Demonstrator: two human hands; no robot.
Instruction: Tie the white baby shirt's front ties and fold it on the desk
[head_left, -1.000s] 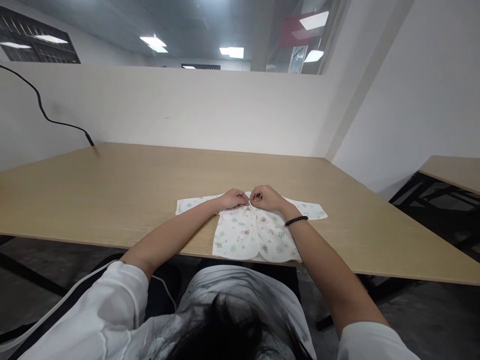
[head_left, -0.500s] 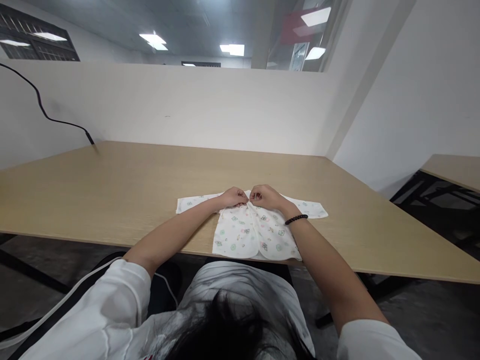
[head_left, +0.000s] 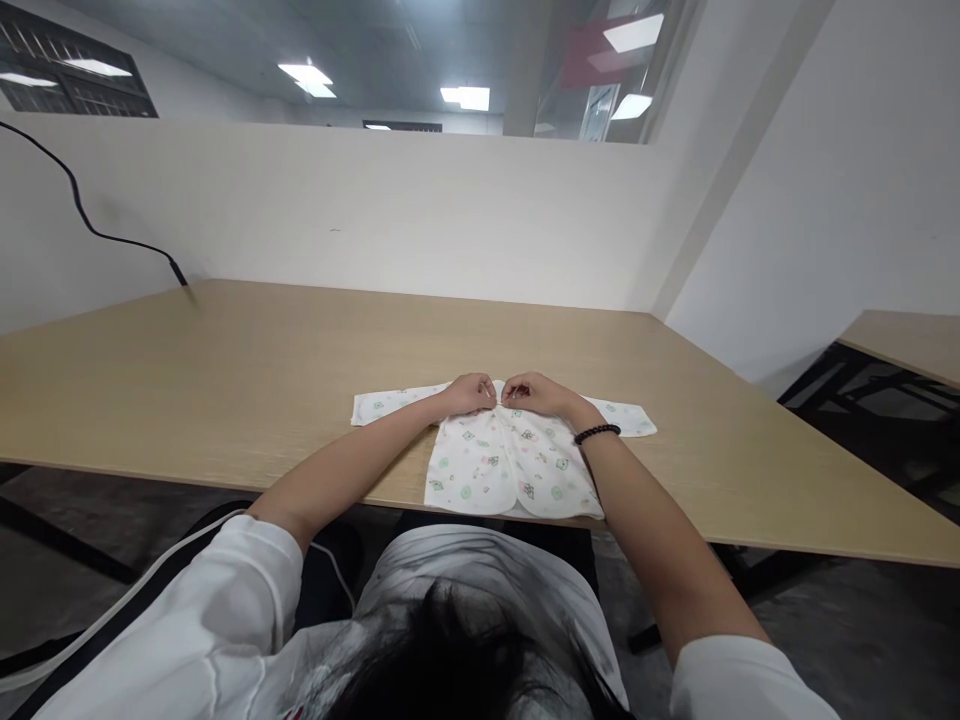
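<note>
A small white baby shirt (head_left: 491,465) with a green and pink print lies spread at the table's front edge, sleeves out to both sides and hem towards me. Its front opening runs down the middle. Near the neckline my left hand (head_left: 471,394) pinches the upper front from the left, fingers closed. Facing it closely, my right hand (head_left: 534,393) pinches the other side of the opening, thumb and fingertips together. Thin white bits, perhaps ties, show at the fingertips, too small to make out clearly. A black bead bracelet (head_left: 597,433) circles my right wrist.
The wooden table (head_left: 262,370) reaches back to a low white partition (head_left: 420,215). A black cable (head_left: 112,238) hangs down at the back left corner. To the right, beyond a gap, stands another table (head_left: 904,340).
My right hand has shifted slightly, its fingertips still close to my left hand's. Both hands stay at the neckline, and the shirt lies almost as before.
</note>
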